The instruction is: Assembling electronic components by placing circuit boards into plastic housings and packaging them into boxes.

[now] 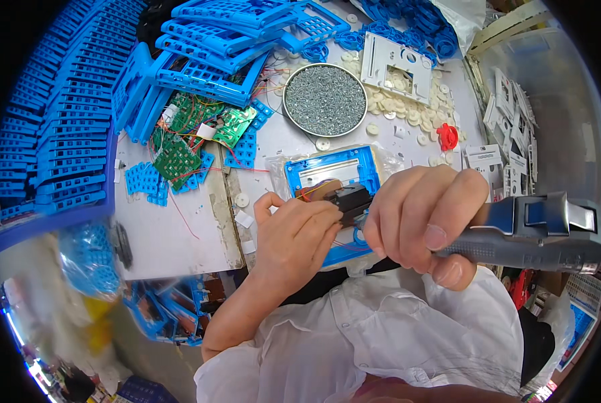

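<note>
A blue plastic housing (365, 163) lies in front of me on the bench, partly on clear plastic film. Over its middle sits a black plastic block (354, 203), with thin red and yellow wires beside it. The bent fingers of my left hand (290, 235) grip the block from the left; their tips are partly hidden. My right hand (421, 218) is wrapped round a grey power screwdriver (535, 235), whose body sticks out to the right. Its working end is hidden behind my fingers, close to the black block, so I cannot tell whether they touch.
A round bowl of small screws (325, 101) stands beyond the housing. Blue frames (213, 40) are piled behind green circuit boards (179, 158). White discs (414, 117) lie scattered around a white panel (395, 67) and a red part (448, 136). Blue parts fill a bin (65, 134).
</note>
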`<state>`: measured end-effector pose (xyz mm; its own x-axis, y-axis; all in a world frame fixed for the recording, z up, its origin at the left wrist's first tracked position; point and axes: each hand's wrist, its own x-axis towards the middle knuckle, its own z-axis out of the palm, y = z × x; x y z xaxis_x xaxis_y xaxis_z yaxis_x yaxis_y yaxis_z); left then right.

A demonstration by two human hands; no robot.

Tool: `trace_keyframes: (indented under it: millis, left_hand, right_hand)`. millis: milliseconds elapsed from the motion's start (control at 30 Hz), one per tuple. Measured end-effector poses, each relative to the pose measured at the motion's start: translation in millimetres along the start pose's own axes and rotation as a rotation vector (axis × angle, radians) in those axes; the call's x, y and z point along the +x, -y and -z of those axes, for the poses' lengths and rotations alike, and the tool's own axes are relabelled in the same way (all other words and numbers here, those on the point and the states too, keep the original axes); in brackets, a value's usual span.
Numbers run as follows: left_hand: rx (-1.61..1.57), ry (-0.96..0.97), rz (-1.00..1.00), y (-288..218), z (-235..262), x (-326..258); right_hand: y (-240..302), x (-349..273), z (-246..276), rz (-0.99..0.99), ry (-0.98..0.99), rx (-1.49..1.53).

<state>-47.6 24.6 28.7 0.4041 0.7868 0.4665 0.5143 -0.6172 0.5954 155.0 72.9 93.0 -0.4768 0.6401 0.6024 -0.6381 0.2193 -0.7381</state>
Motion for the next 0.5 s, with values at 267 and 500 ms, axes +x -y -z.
trace_keyframes:
  millis: [267,500]
  left_hand:
    - [-0.025,-0.078,-0.057,7.8,-7.0,-7.3]
    - [0.199,-0.042,0.208,7.3,-11.3,-23.6]
  right_hand:
    - [-6.3,-1.3,-0.1,-0.022,0.005,0.018]
    - [-18.5,-10.2,-2.9,-0.131,-0.184,-0.143]
